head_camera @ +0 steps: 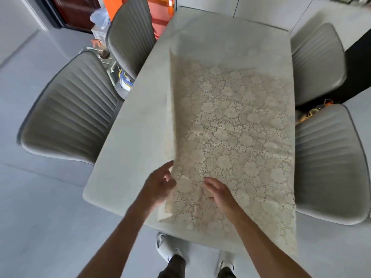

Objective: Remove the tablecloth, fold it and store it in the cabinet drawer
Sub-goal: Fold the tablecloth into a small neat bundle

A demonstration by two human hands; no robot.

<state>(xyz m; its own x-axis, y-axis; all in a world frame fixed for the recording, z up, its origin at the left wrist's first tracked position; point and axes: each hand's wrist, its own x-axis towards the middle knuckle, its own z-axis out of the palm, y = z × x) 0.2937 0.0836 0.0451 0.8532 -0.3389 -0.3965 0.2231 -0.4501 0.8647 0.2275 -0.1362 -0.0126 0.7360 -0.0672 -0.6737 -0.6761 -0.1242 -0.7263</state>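
Lace tablecloth [230,127], partly folded on bench [130,137]; near edge blurred. Left hand [160,184] grip pinches its edge; right hand [219,194] rests flat, fingers relaxed.

A single head-worn wide-angle camera looks steeply down, close over the pale grey stone-look rectangular table [128,137], edges seemingly somewhat blurred.

Tablecloth [236,137] lies on right half of counter [136,125], its near edge hanging over. Two chairs left of counter, two right. Both hands [160,183] at near end.
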